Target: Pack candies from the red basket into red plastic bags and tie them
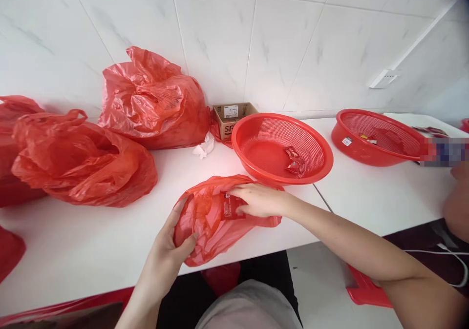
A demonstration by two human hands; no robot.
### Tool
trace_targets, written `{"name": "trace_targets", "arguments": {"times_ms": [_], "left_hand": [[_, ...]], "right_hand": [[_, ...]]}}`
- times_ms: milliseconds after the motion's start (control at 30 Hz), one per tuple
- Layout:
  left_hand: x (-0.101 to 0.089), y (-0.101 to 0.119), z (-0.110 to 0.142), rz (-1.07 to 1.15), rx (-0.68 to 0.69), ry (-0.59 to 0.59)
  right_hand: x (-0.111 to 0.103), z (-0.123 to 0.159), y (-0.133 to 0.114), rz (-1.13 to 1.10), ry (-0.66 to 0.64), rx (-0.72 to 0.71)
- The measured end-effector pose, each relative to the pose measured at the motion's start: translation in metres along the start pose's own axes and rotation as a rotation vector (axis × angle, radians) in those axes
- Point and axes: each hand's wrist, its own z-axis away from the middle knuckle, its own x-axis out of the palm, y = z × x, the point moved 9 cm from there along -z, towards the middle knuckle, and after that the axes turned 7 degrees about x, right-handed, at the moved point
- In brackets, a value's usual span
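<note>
A thin red plastic bag (216, 243) lies on the white table in front of me. My left hand (166, 248) grips the bag's left side, thumb towards me and fingers on the far side. At the bag's mouth, my right hand (262, 199) has its fingers bent around a dark red packet (229, 209) with pale print. Part of the packet is hidden by those fingers. Just beyond my right hand stands a red plastic colander (256, 155), with a few small dark red packets (294, 160) inside.
Filled red plastic bags (157, 99) stand at the back and left. A small cardboard box (238, 116) and crumpled white tissue (205, 146) sit behind my work. At right is a second red colander (366, 148), beside another person's arm (454, 207). The table's front edge is near me.
</note>
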Motion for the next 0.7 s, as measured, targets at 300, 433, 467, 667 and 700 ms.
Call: {"name": "trace_targets", "arguments": {"times_ms": [300, 433, 467, 667, 700], "left_hand": [[0.001, 0.004, 0.001, -0.090, 0.055, 0.009], [-0.005, -0.008, -0.002, -0.112, 0.022, 0.031], [-0.006, -0.011, -0.002, -0.116, 0.018, 0.032], [-0.012, -0.023, -0.008, -0.182, 0.028, 0.021], [-0.013, -0.024, -0.008, -0.194, 0.033, 0.016]], "right_hand": [[-0.136, -0.013, 0.125, 0.241, 0.087, 0.373], [-0.111, -0.009, 0.219, 0.493, -0.319, 0.656], [-0.105, -0.008, 0.227, 0.501, -0.344, 0.657], [-0.092, -0.010, 0.240, 0.486, -0.321, 0.666], [-0.094, -0.011, 0.242, 0.470, -0.311, 0.668]]}}
